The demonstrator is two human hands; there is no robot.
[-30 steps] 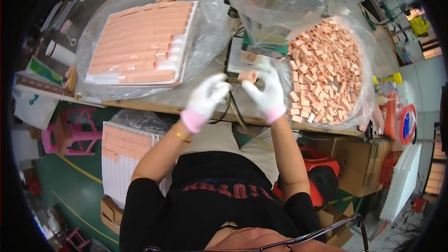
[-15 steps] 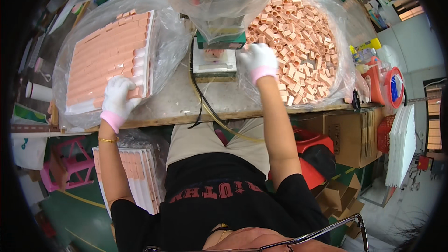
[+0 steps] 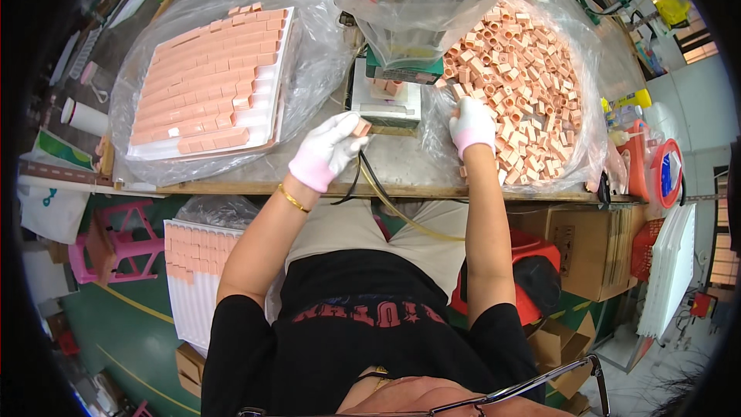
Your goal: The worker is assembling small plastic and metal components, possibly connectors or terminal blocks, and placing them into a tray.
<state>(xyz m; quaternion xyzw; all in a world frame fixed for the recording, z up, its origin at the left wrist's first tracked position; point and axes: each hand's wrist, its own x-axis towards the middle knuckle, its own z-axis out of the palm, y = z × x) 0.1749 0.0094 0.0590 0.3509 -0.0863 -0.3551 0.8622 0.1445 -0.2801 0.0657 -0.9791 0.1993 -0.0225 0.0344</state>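
The gloved left hand [image 3: 330, 147] pinches one pink block [image 3: 360, 128] beside the small press [image 3: 390, 93] at the workbench's [image 3: 401, 166] middle; the right hand [image 3: 471, 123], fingers curled, digs into the loose block pile [image 3: 532, 85].

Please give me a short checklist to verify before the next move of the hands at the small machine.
1. Left hand in white glove holds a small pink block: ok.
2. Right hand rests on the loose pile of pink blocks: ok.
3. Right hand has picked a block: cannot tell.
4. White plate of the small green machine within reach: ok.
5. White tray of pink block rows has free space: ok.
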